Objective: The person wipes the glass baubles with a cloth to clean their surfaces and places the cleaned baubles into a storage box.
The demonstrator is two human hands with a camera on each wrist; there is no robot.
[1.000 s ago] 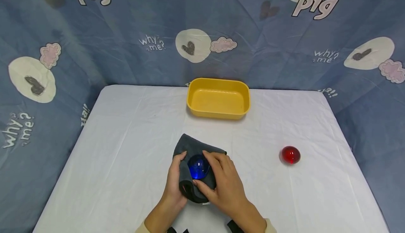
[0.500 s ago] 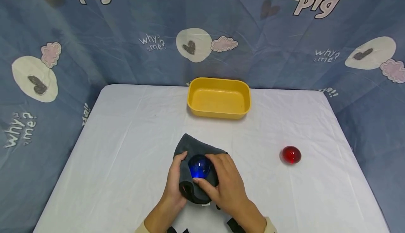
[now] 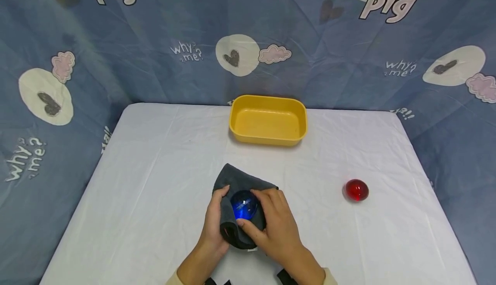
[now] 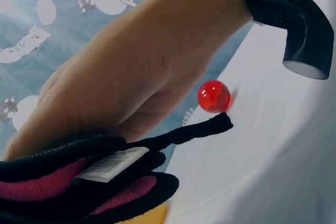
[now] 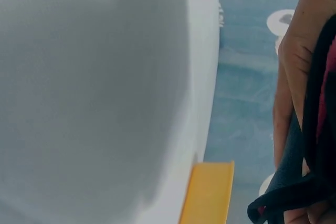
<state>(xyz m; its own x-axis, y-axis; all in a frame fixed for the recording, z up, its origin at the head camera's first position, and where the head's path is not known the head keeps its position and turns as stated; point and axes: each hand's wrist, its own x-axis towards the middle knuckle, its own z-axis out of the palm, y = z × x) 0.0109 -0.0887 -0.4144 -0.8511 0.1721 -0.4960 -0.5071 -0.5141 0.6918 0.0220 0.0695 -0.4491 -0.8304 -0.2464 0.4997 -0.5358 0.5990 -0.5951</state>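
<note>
A clear blue ball (image 3: 244,205) lies against a folded dark grey cloth (image 3: 240,175), above the table's near middle. My left hand (image 3: 212,220) grips the cloth from the left, its thumb on top. My right hand (image 3: 277,227) holds the ball between thumb and fingers, over the cloth's right side. In the left wrist view the cloth (image 4: 142,192) shows a pink inner side, a white label (image 4: 115,165) and a dark loop; that hand's fingertips are hidden. The right wrist view catches only part of the cloth (image 5: 286,195) and hands, at its right edge.
A yellow rectangular tub (image 3: 268,140) stands at the table's far edge, behind the cloth. To the right, a clear red ball (image 3: 356,190) rests on the white-covered table (image 3: 155,181). A blue printed curtain (image 3: 162,82) hangs around the back and sides.
The right hand's fingers have shifted slightly around the blue ball, and the marks seen on the ball differ. The left hand and the cloth stay nearly in place.
</note>
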